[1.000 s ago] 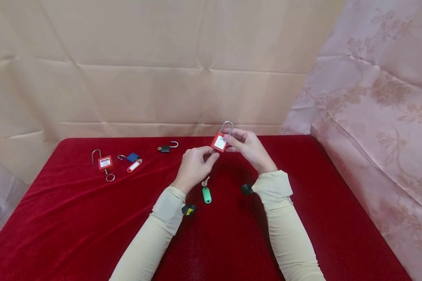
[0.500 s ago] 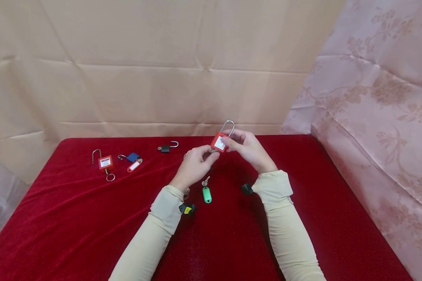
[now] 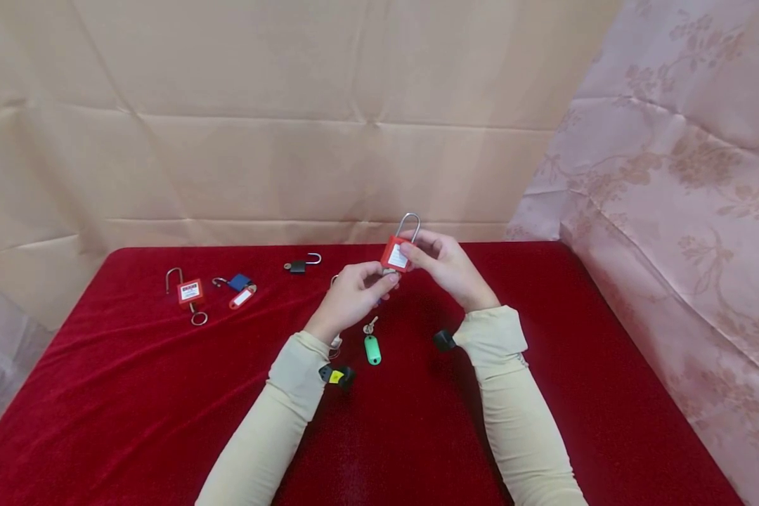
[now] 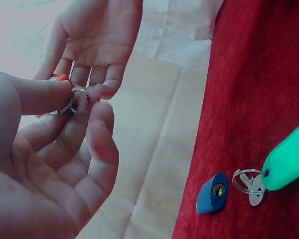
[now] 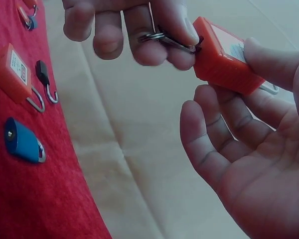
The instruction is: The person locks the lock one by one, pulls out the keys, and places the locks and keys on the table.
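Observation:
My right hand (image 3: 449, 270) holds a red padlock (image 3: 396, 256) with a white label, thumb on the label and fingers behind. Its tall steel shackle points up, one leg running down behind the fingers. At the padlock's underside, my left hand (image 3: 348, 301) pinches a key (image 5: 178, 46) between thumb and index finger. The key meets the bottom of the body, and a split ring (image 4: 80, 101) hangs from it. Below the hands, a blue padlock (image 4: 213, 194) lies on the red cloth beside small keys (image 4: 257, 197) with a green tag (image 3: 372, 349).
Left on the red-clothed table (image 3: 133, 393) lie another red padlock (image 3: 190, 291) with key and ring, a blue padlock (image 3: 239, 283) with a red-framed tag (image 3: 243, 296), and a black padlock (image 3: 298, 268); their shackles stand open. A beige curtain (image 3: 259, 176) hangs behind.
The left hand has turned and dropped slightly at the key, uncovering a bit of the blue padlock below it. The held red padlock has shifted only a little; the right hand stays put.

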Available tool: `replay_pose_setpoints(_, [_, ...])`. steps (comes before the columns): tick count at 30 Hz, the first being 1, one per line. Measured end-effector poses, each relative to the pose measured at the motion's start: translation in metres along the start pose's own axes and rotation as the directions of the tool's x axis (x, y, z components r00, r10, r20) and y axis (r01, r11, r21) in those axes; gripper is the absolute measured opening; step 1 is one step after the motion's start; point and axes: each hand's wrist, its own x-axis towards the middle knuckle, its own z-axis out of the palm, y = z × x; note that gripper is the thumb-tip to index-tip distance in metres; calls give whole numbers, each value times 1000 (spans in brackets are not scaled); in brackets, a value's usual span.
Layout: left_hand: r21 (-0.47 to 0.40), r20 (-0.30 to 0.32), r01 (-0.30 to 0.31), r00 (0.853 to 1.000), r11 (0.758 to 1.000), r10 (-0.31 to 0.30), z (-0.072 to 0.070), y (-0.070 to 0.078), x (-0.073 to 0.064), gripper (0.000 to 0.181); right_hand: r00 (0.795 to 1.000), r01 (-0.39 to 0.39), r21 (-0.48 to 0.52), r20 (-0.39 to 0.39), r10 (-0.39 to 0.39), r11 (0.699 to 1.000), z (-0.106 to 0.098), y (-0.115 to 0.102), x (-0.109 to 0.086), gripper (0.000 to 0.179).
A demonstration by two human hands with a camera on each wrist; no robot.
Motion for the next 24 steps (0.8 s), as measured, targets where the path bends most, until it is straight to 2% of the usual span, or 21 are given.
replay_pose_setpoints(3, [18,-33,-8,999,1000,8,1,1,0,18,1000,-6,-15,-10,6,1000,0,0,0,38])
replay_pose_setpoints(9, [-22,-85,-55,995,998,53,3,2,0,19,1000,-22,-19,-20,22,1000,-1,-1,-1,39])
replay_pose_setpoints(17, [-20,-126,-98,987,995,95,3,2,0,20,999,-24,16,-24,25,1000,0,-2,-1,40])
replay_pose_setpoints(24, [-34,-133,-96,987,995,91,4,0,0,18,999,-4,19,-38,5,1000,0,-4,-1,40])
